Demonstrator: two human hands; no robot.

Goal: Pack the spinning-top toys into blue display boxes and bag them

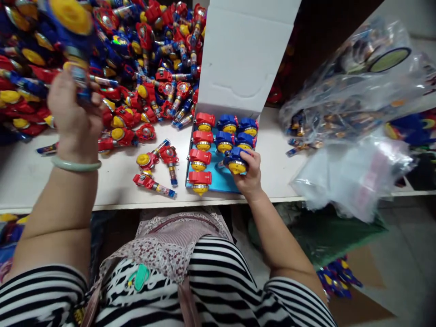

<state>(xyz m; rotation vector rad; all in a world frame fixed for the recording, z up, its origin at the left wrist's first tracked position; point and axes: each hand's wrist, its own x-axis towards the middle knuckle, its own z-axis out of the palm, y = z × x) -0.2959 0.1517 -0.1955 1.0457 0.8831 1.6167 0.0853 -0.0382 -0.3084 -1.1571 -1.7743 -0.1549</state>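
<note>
My right hand (pixel 250 175) is closed on a blue and yellow spinning-top toy (pixel 235 162), setting it in the open white box (pixel 221 181) with a blue floor. Inside the box stand a column of red tops (pixel 200 156) and two columns of blue tops (pixel 235 129). My left hand (pixel 73 116), with a pale green bangle on the wrist, is raised at the left and closed round the handle of another blue and yellow top toy (pixel 73 27), which is blurred.
A big heap of red, blue and yellow top toys (pixel 136 59) covers the white table (pixel 34 177) at the back left. A few loose toys (pixel 156 165) lie beside the box. The box lid (pixel 245 50) stands upright. Clear plastic bags (pixel 354 104) lie at the right.
</note>
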